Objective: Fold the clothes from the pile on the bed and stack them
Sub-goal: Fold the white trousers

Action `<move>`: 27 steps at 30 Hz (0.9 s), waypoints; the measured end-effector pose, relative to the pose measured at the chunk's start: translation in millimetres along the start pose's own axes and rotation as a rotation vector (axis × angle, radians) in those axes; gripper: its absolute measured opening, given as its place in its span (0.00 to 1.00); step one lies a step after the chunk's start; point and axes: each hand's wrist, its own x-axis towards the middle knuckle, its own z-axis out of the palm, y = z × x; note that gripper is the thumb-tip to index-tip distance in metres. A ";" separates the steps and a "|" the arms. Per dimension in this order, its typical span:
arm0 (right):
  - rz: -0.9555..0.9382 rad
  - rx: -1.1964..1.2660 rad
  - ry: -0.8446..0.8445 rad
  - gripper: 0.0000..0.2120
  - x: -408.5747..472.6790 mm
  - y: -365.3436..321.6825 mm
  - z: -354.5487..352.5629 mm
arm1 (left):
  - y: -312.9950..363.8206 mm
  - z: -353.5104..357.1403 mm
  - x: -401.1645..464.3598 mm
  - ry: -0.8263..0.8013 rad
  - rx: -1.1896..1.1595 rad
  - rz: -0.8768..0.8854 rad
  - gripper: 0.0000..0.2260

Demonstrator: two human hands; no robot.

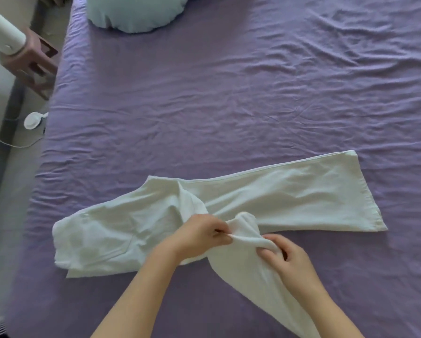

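White trousers (pixel 265 196) lie across the near part of the purple bed (pixel 229 106). The waist end is at the left and one leg stretches flat to the right. The other leg is bunched near the middle and trails toward me between my forearms. My left hand (pixel 199 236) pinches the bunched cloth at its top fold. My right hand (pixel 287 257) grips the same leg just to the right, fingers curled into the fabric. No pile and no stack of clothes are in view.
A pale blue pillow (pixel 136 13) lies at the head of the bed. Off the left edge stand a brown bedside stool (pixel 37 62) and a white tube (pixel 2 30). A small white device (pixel 32 120) with a cable lies on the floor there.
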 end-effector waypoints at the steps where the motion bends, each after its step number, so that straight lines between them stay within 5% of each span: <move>1: -0.025 0.016 0.041 0.09 3.5 -17.6 10.2 | -4.9 -13.6 -9.9 0.026 -0.109 -0.032 0.10; 6: -0.148 0.142 0.205 0.06 32.6 -88.2 104.9 | -41.2 -75.7 -56.6 0.397 -0.411 -0.203 0.19; 12: -0.168 0.177 -0.013 0.21 71.1 -94.1 229.3 | -120.5 -123.3 -80.4 0.748 0.211 -0.424 0.19; 16: -0.223 -0.324 -0.072 0.32 109.0 -56.7 253.4 | -152.5 -104.7 -48.7 0.623 0.391 -0.490 0.20; 19: -0.219 -0.595 -0.110 0.28 120.5 -27.6 238.8 | -163.1 -70.5 -22.7 0.445 0.482 -0.296 0.21; 22: -0.213 -0.551 0.014 0.17 110.4 -1.1 209.8 | -159.5 -43.0 1.4 0.407 0.369 -0.046 0.16; 27: -0.028 -0.556 0.360 0.13 70.7 43.3 167.3 | -160.1 -33.8 52.3 0.363 0.333 -0.044 0.19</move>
